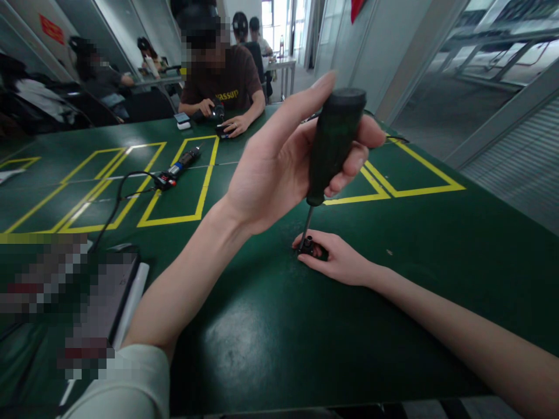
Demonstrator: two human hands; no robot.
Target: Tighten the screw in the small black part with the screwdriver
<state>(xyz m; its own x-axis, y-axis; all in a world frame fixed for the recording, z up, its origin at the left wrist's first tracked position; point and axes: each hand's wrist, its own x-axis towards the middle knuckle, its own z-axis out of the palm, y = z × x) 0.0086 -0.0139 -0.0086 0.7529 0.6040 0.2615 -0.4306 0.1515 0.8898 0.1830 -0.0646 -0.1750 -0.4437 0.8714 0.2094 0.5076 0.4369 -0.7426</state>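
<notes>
My left hand (279,157) is wrapped round the dark handle of a screwdriver (334,142), raised above the table. The shaft points down, slightly tilted, and its tip meets a small black part (307,247) on the green tabletop (262,326). My right hand (334,256) rests on the table with its thumb and fingers closed round that part. A short round stub stands up from the part beside the shaft. What exactly the part is, and the screwdriver's tip, I cannot make out.
An electric screwdriver (179,167) with a black cable lies to the left among yellow tape outlines (170,221). Blurred flat items (102,291) lie at the near left. Across the table a person (231,75) holds a tool and a small black object. Other people sit further back.
</notes>
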